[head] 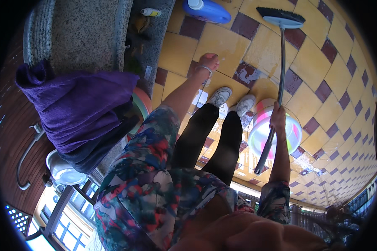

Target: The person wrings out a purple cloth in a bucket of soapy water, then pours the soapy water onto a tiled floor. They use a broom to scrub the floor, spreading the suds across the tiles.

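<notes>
My right hand [277, 118] grips the dark metal handle of a broom [282, 62]. The broom's black bristles and pale head rest on the tiled floor at the upper right, and the handle's grip end points back towards me. Beneath that hand stands a white plastic bucket or basin [254, 138] with pink and green on it. My left hand [209, 61], with a bracelet at its wrist, is curled into a fist in front of me above the tiles; no object shows in it. Ahead of it, a blue plastic jug [212, 12] with a white cap is on the floor.
Wet patches shine on the yellow and maroon tiles [220, 44]. At left, a purple towel [81, 106] drapes over a speckled stone sink or counter [84, 34], near a curved faucet [22, 163] and a metal bowl [69, 174]. A small bottle [150, 12] lies on the ledge.
</notes>
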The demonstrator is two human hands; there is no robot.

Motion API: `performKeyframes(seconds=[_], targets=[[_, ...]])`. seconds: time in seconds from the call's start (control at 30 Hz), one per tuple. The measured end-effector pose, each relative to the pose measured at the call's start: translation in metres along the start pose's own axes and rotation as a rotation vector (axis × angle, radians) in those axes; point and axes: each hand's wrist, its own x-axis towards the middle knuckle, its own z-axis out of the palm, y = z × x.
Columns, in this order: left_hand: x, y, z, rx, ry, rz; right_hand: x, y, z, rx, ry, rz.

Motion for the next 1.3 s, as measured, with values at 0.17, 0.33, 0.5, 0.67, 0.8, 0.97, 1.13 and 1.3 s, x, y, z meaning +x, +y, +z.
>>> performKeyframes(seconds=[0.17,0.33,0.5,0.67,0.8,0.97,1.13,1.3], targets=[[0.029,0.047,-0.028,-0.018,0.178,0.080,-0.132,0.127,0.024,-0.280,-0.014,0.098],[0.056,0.072,0.005,-0.135,0.175,-0.025,-0.121,0.131,-0.006,-0.205,-0.010,0.050],[0.115,0.110,0.069,-0.337,0.222,-0.050,0.006,0.030,-0.037,-0.020,-0.133,0.030],[0.169,0.117,0.077,-0.700,0.154,0.065,0.023,0.017,-0.019,-0.103,-0.027,-0.101],[0.159,0.114,0.065,-0.938,-0.036,0.143,-0.066,0.066,-0.012,-0.281,0.038,-0.159],[0.054,0.099,0.030,-0.634,-0.099,0.186,-0.087,0.076,-0.021,-0.311,0.009,-0.093],[-0.057,0.065,0.005,-0.452,0.020,0.337,-0.041,0.040,-0.024,-0.172,-0.027,-0.169],[-0.156,0.042,-0.027,-0.576,0.181,0.534,-0.040,0.016,-0.024,-0.056,-0.121,-0.005]])
